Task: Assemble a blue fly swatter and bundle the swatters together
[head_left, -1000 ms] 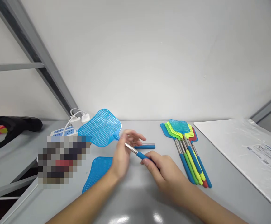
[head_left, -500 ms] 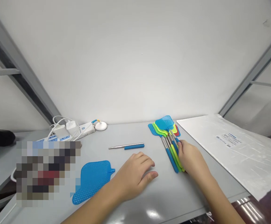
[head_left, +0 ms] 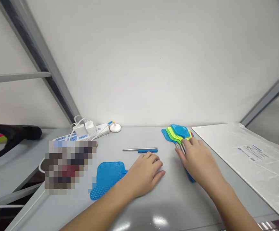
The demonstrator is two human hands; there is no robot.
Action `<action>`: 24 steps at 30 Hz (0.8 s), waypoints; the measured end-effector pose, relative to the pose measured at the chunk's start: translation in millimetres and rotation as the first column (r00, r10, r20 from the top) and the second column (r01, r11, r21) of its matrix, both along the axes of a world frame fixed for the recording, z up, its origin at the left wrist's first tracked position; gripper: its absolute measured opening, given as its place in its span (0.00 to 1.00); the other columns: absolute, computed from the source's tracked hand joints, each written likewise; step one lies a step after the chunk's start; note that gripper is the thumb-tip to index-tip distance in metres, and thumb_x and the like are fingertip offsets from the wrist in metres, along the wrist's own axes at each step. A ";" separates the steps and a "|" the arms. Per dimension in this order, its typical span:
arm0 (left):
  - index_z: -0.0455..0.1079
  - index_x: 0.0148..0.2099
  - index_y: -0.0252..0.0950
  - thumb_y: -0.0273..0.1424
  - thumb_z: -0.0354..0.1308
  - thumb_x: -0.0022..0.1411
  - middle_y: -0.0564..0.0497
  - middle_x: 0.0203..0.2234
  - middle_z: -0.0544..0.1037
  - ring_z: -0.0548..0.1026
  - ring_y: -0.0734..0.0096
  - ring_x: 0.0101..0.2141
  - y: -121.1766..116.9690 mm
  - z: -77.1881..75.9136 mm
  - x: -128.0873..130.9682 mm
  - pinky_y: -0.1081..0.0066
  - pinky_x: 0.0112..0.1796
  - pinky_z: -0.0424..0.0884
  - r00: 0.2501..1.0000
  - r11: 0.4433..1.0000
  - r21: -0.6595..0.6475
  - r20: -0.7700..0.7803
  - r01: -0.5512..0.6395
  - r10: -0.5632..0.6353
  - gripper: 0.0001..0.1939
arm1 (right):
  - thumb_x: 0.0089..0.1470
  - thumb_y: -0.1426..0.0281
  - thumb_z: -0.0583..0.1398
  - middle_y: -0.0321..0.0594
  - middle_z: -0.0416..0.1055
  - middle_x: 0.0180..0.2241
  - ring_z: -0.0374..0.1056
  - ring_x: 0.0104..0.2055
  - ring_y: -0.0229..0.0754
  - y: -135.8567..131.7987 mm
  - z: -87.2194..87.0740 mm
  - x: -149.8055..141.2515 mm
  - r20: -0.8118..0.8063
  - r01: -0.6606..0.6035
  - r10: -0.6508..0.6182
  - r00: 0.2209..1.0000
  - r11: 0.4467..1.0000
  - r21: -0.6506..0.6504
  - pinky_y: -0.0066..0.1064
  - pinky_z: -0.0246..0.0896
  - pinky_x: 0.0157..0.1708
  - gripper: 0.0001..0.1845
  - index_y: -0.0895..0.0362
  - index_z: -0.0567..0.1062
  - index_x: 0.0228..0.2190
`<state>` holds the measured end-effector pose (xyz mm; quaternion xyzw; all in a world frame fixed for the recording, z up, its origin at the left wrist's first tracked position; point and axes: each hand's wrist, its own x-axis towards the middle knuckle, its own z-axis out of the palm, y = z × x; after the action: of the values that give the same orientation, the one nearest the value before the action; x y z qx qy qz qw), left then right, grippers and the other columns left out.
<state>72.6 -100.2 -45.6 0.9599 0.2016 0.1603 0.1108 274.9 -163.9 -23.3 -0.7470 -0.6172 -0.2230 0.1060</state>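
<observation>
My left hand [head_left: 145,173] rests palm down on the grey table [head_left: 154,205], fingers loosely curled, holding nothing. A loose blue swatter head [head_left: 107,178] lies just to its left. A bare telescopic handle with a blue grip [head_left: 140,149] lies just beyond its fingertips. My right hand [head_left: 197,158] lies flat with its fingers stretched out over the handles of a pile of fly swatters [head_left: 176,133] in blue, green, yellow and red. Most of those handles are hidden under the hand.
A white power strip with plugs and cables [head_left: 86,131] sits at the back left, with a small round white object [head_left: 115,128] beside it. A large white plastic-wrapped sheet [head_left: 245,154] covers the right side. A black object [head_left: 12,131] lies far left. A blurred patch is at the left.
The assembled blue swatter held in both hands a second ago has been added to the pile at the right. My right hand now rests on the pile; my left hand has dropped to the table.
</observation>
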 end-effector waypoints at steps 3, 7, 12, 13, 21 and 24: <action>0.71 0.41 0.37 0.39 0.50 0.68 0.45 0.39 0.75 0.70 0.57 0.42 6.7 4.2 -5.0 0.60 0.41 0.65 0.998 0.996 0.072 -0.019 -0.057 0.059 0.13 | 0.65 0.65 0.50 0.48 0.70 0.39 0.68 0.40 0.48 32.9 0.7 -28.7 -0.126 -0.232 0.217 0.968 0.965 -0.120 0.36 0.59 0.36 0.13 0.56 0.72 0.43; 0.71 0.39 0.37 0.40 0.49 0.68 0.44 0.34 0.75 0.71 0.55 0.39 35.6 17.4 -26.0 0.60 0.37 0.64 0.967 0.954 0.172 -0.032 -0.244 0.253 0.14 | 0.65 0.67 0.52 0.47 0.70 0.41 0.67 0.43 0.47 69.3 -22.7 -49.7 -0.196 -0.392 0.352 0.915 0.890 -0.234 0.35 0.57 0.40 0.11 0.56 0.72 0.42; 0.70 0.38 0.37 0.38 0.52 0.66 0.45 0.34 0.76 0.73 0.56 0.39 51.9 12.0 -39.5 0.62 0.36 0.66 0.922 0.924 0.192 -0.145 -0.331 0.360 0.11 | 0.64 0.64 0.53 0.47 0.71 0.40 0.66 0.43 0.48 80.9 -48.5 -48.1 -0.289 -0.437 0.365 0.885 0.866 -0.244 0.36 0.54 0.41 0.10 0.57 0.70 0.39; 0.70 0.39 0.37 0.39 0.53 0.66 0.46 0.35 0.76 0.73 0.56 0.39 49.0 7.6 -37.3 0.62 0.37 0.66 0.924 0.931 0.179 -0.162 -0.317 0.346 0.11 | 0.63 0.63 0.53 0.45 0.71 0.38 0.66 0.41 0.47 80.2 -50.8 -47.5 -0.309 -0.439 0.359 0.881 0.864 -0.247 0.35 0.54 0.40 0.10 0.57 0.69 0.37; 0.68 0.44 0.35 0.36 0.49 0.66 0.44 0.40 0.75 0.73 0.56 0.41 22.3 -6.8 -14.5 0.59 0.40 0.69 0.937 0.940 -0.013 -0.085 -0.340 0.337 0.12 | 0.62 0.61 0.50 0.37 0.69 0.27 0.63 0.27 0.42 69.9 -49.8 -48.5 -0.613 -0.401 0.154 0.775 0.869 -0.289 0.31 0.47 0.29 0.11 0.52 0.60 0.29; 0.68 0.46 0.36 0.32 0.46 0.66 0.44 0.41 0.75 0.73 0.57 0.42 23.2 -4.4 -12.8 0.60 0.42 0.68 0.926 0.911 -0.202 0.044 -0.359 0.374 0.12 | 0.63 0.56 0.47 0.35 0.68 0.26 0.63 0.28 0.43 66.4 -50.1 -51.3 -0.788 -0.423 0.123 0.603 0.887 -0.185 0.31 0.49 0.29 0.15 0.51 0.59 0.30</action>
<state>59.8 -77.0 -50.0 0.8826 0.3878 0.1973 0.1779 223.7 -97.5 -73.4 -0.6714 -0.6533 0.2437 0.2512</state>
